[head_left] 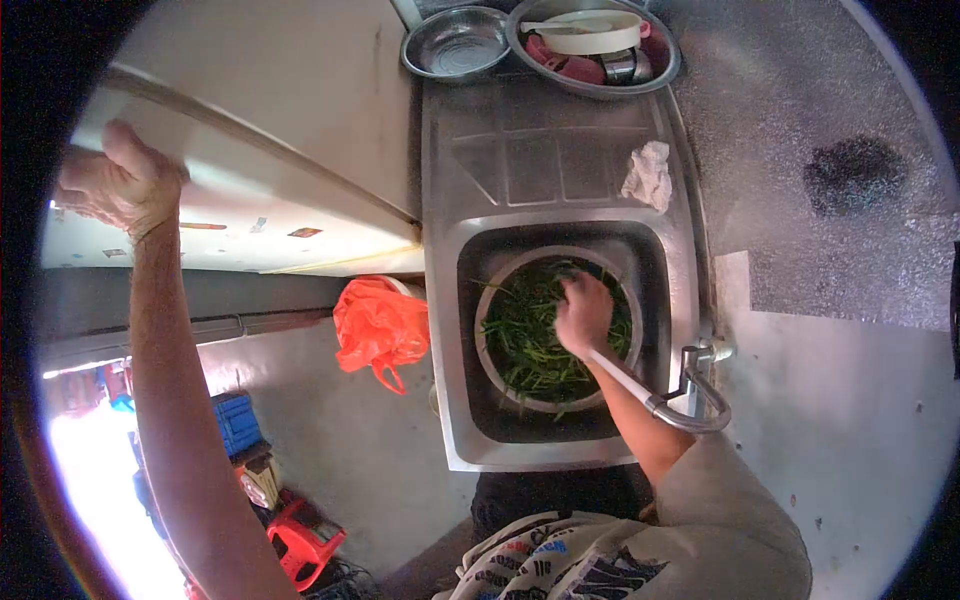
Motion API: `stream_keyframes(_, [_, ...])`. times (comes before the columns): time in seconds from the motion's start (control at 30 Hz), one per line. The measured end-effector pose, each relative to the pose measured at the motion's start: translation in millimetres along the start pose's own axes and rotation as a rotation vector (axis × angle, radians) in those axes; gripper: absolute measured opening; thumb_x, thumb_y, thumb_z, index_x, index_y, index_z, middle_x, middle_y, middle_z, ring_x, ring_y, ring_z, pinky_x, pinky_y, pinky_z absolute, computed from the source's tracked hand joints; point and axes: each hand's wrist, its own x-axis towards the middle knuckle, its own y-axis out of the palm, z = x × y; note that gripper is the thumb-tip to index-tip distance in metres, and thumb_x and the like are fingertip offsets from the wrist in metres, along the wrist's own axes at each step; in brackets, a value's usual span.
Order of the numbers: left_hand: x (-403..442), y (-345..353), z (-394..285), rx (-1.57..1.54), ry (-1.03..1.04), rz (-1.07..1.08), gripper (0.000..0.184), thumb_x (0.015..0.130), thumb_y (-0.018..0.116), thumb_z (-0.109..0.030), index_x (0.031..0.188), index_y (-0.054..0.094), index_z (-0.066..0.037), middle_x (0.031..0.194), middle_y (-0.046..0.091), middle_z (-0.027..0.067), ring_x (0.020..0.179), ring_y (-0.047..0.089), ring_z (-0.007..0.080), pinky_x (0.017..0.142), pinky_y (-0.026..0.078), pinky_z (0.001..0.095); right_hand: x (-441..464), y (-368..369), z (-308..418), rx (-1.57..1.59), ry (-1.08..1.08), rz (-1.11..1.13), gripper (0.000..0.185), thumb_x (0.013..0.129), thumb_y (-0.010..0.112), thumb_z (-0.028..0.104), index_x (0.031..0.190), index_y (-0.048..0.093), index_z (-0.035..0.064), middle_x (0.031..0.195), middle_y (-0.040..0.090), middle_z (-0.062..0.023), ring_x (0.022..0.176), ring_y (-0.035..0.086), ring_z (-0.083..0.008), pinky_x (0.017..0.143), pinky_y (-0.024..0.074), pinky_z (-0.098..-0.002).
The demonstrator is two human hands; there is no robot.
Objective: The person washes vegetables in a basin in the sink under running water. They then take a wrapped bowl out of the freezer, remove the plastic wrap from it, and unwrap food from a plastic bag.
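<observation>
My right hand (pixel 585 314) is down in a round basin (pixel 486 352) of cut green leafy vegetables (pixel 535 345). Its fingers are curled in among the stalks, slightly blurred. The basin sits inside the stainless steel sink (pixel 467 420), and the faucet (pixel 650 398) reaches over my right wrist. Far to the left, my left hand (pixel 120 185) is raised beside a white, cabinet-like surface (pixel 300 215), thumb up and fingers stretched out. Nothing shows in it, and I cannot tell whether it touches that surface.
A crumpled white cloth (pixel 648 177) lies on the drainboard (pixel 540 150). Behind it stand a metal bowl (pixel 455 45) and a larger basin (pixel 590 90) of dishes. An orange plastic bag (pixel 380 325) hangs left of the sink. A red stool (pixel 305 540) stands lower left.
</observation>
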Motion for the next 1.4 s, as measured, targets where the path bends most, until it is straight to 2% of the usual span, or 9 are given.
stream_keyframes(0.2, [2.6, -2.6, -7.3, 0.045, -0.015, -0.003, 0.102, 0.080, 0.029, -0.081, 0.118, 0.037, 0.014, 0.109, 0.037, 0.0300, 0.106, 0.036, 0.0414, 0.098, 0.023, 0.0561, -9.0, 50.1, -20.8, 0.095, 0.477, 0.022, 0.050, 0.084, 0.060, 0.023, 0.128, 0.042, 0.0053, 0.128, 0.044, -0.0205, 0.112, 0.047, -0.0414, 0.086, 0.0427, -0.0579])
stream_keyframes(0.3, [4.3, -6.2, -20.1, -0.039, -0.097, -0.014, 0.110, 0.078, 0.030, -0.082, 0.126, 0.031, 0.016, 0.116, 0.035, 0.0324, 0.110, 0.035, 0.0440, 0.101, 0.022, 0.0572, -7.9, 22.8, -1.0, 0.005, 0.392, 0.190, 0.048, 0.082, 0.062, 0.023, 0.123, 0.048, 0.0030, 0.127, 0.045, -0.0221, 0.115, 0.045, -0.0409, 0.089, 0.0416, -0.0570])
stream_keyframes(0.47, [-0.1, -4.6, -16.5, -0.051, -0.186, 0.055, 0.113, 0.076, 0.032, -0.083, 0.137, 0.021, 0.012, 0.127, 0.030, 0.0350, 0.121, 0.030, 0.0471, 0.105, 0.018, 0.0586, 18.2, 19.5, 13.0, 0.019, -0.119, -0.191, 0.045, 0.085, 0.064, 0.019, 0.127, 0.053, 0.0056, 0.129, 0.046, -0.0233, 0.114, 0.046, -0.0431, 0.095, 0.0376, -0.0543])
stream_keyframes(0.6, [-3.3, -0.3, -4.8, 0.011, -0.168, 0.054, 0.113, 0.076, 0.033, -0.082, 0.142, 0.014, 0.008, 0.136, 0.024, 0.0358, 0.129, 0.023, 0.0477, 0.107, 0.014, 0.0586, 18.4, 47.3, 4.8, 0.083, -0.038, 0.115, 0.045, 0.083, 0.065, 0.022, 0.126, 0.055, 0.0100, 0.130, 0.045, -0.0218, 0.118, 0.045, -0.0414, 0.099, 0.0365, -0.0540])
stream_keyframes(0.77, [11.7, -12.9, -36.9, -0.062, -0.093, 0.046, 0.110, 0.077, 0.036, -0.077, 0.143, 0.014, 0.008, 0.142, 0.019, 0.0350, 0.132, 0.018, 0.0473, 0.108, 0.012, 0.0581, 7.0, 29.7, 32.8, -0.049, -0.176, -0.102, 0.049, 0.077, 0.068, 0.019, 0.122, 0.056, 0.0067, 0.133, 0.043, -0.0207, 0.123, 0.041, -0.0414, 0.102, 0.0336, -0.0565])
stream_keyframes(1.03, [7.5, -5.3, -13.1, 0.059, 0.100, 0.002, 0.091, 0.081, 0.038, -0.066, 0.133, 0.033, 0.009, 0.137, 0.029, 0.0341, 0.126, 0.028, 0.0475, 0.104, 0.022, 0.0566, -42.9, 69.0, 39.1, -0.345, -0.740, 0.396, 0.065, 0.075, 0.063, 0.019, 0.136, 0.044, 0.0078, 0.147, 0.035, -0.0154, 0.137, 0.031, -0.0322, 0.111, 0.0250, -0.0527])
stream_keyframes(1.27, [-2.7, 0.3, 14.7, 0.034, 0.055, 0.328, 0.090, 0.075, 0.045, -0.068, 0.124, 0.046, 0.007, 0.122, 0.046, 0.0324, 0.117, 0.039, 0.0476, 0.099, 0.028, 0.0563, -25.6, 90.7, 26.7, -0.075, -0.446, 0.289, 0.065, 0.074, 0.067, 0.012, 0.135, 0.045, 0.0101, 0.142, 0.040, -0.0120, 0.133, 0.034, -0.0328, 0.106, 0.0322, -0.0498])
stream_keyframes(1.37, [5.6, -14.1, -41.8, -0.134, -0.036, -0.015, 0.069, 0.097, 0.025, -0.046, 0.140, 0.027, 0.007, 0.147, -0.004, 0.0394, 0.139, -0.002, 0.0509, 0.105, 0.011, 0.0718, -31.1, 60.4, 38.5, 0.143, -0.482, 0.145, 0.049, 0.075, 0.066, 0.008, 0.123, 0.055, 0.0096, 0.133, 0.049, -0.0127, 0.122, 0.045, -0.0338, 0.100, 0.0389, -0.0476])
stream_keyframes(1.4, [4.9, -17.2, -40.5, -0.133, -0.046, -0.012, 0.069, 0.097, 0.025, -0.046, 0.140, 0.027, 0.007, 0.147, -0.004, 0.0394, 0.139, -0.002, 0.0509, 0.105, 0.011, 0.0718, -35.8, 53.9, 36.5, 0.135, -0.481, 0.152, 0.049, 0.075, 0.066, 0.008, 0.123, 0.055, 0.0096, 0.133, 0.049, -0.0127, 0.122, 0.045, -0.0338, 0.100, 0.0389, -0.0476])
